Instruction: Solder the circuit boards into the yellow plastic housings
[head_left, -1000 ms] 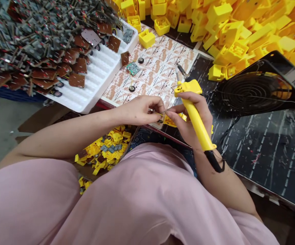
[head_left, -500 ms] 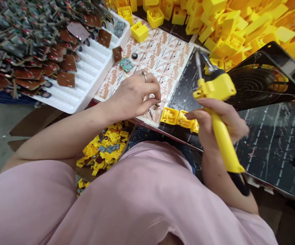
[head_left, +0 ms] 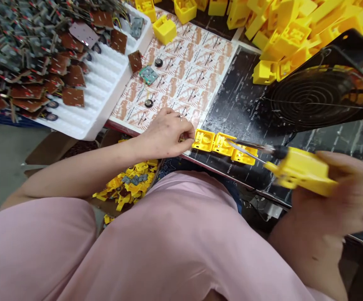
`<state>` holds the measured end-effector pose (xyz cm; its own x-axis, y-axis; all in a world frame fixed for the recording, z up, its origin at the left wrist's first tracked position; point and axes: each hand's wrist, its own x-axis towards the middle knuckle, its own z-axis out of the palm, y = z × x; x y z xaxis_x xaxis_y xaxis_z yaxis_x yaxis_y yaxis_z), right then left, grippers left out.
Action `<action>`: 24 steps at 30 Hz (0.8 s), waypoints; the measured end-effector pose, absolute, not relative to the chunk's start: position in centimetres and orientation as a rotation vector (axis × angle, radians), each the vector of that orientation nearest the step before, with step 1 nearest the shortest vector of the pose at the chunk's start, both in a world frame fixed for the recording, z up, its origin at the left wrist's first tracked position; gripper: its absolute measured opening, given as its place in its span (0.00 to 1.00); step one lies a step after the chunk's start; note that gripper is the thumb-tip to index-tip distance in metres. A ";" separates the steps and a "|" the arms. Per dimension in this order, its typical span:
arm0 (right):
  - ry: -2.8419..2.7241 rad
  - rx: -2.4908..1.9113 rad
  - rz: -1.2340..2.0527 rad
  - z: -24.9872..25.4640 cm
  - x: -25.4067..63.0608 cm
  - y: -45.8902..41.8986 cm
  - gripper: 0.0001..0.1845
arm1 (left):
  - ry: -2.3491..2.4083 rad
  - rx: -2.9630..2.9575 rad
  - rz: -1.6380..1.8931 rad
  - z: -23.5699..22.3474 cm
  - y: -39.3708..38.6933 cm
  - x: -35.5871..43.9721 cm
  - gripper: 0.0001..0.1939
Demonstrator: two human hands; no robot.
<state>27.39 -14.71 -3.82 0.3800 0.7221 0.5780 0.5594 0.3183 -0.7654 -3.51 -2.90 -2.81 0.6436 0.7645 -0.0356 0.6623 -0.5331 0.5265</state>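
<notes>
My right hand point(head_left: 332, 196), partly blurred, grips a yellow soldering gun point(head_left: 307, 169). Its metal tip and thin feed tube point left, over a short row of open yellow plastic housings point(head_left: 246, 154) near the bench edge. My left hand point(head_left: 169, 133) rests at the left end of that row, thumb and forefinger pinched together beside the leftmost housing point(head_left: 204, 140). What the pinch holds is too small to make out. Beyond the left hand lie a small green circuit board point(head_left: 149, 75) with thin wires and two round black parts, one of them nearer point(head_left: 149, 103).
A white foam tray point(head_left: 103, 96) at left bears a heap of brown circuit boards point(head_left: 73, 97). Many yellow housings point(head_left: 282, 42) are piled at the back right, behind a black fan point(head_left: 313, 96). Below the bench edge, a box holds yellow parts point(head_left: 134, 184).
My right hand has moved right and swung the soldering gun from upright to pointing left over the housings. My left hand has moved slightly down, its pinch now beside the leftmost housing.
</notes>
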 end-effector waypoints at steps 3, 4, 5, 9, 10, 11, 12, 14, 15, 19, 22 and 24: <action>-1.524 -1.146 0.201 -3.7 26.2 -14.6 0.28 | 1.136 2.365 0.171 -2.2 -2.7 -3.0 0.12; -1.643 -1.061 0.245 -3.5 26.0 -14.5 0.35 | 1.139 2.368 0.144 -2.1 -2.6 -2.8 0.12; -1.738 -0.964 0.258 -3.3 25.9 -14.3 0.38 | 1.140 2.371 0.124 -2.0 -2.6 -2.7 0.12; -1.821 -0.962 0.307 -2.3 25.4 -13.7 0.30 | 1.130 2.387 0.098 -2.0 -2.4 -2.6 0.10; -1.838 -0.990 0.337 -2.1 25.2 -13.7 0.26 | 1.127 2.392 0.091 -2.0 -2.3 -2.6 0.10; -1.875 -1.008 0.370 -1.9 25.0 -13.6 0.22 | 1.127 2.396 0.081 -1.9 -2.3 -2.6 0.10; -1.910 -1.010 0.389 -1.8 24.8 -13.5 0.20 | 1.129 2.400 0.070 -1.9 -2.2 -2.5 0.10; -1.947 -0.992 0.382 -1.8 24.5 -13.2 0.16 | 1.137 2.407 0.049 -1.8 -2.2 -2.5 0.11; -1.950 -0.990 0.371 -1.8 24.3 -13.1 0.14 | 1.138 2.408 0.036 -1.8 -2.1 -2.4 0.11; -1.975 -0.879 0.288 -2.1 24.4 -12.3 0.12 | 1.132 2.419 0.018 -1.8 -2.0 -2.3 0.12; -1.960 -0.859 0.300 -2.5 24.9 -12.2 0.05 | 1.120 2.434 0.006 -1.8 -1.9 -2.3 0.12; -1.961 -0.899 0.346 -2.6 25.2 -12.2 0.05 | 1.114 2.449 -0.017 -1.7 -1.8 -2.3 0.12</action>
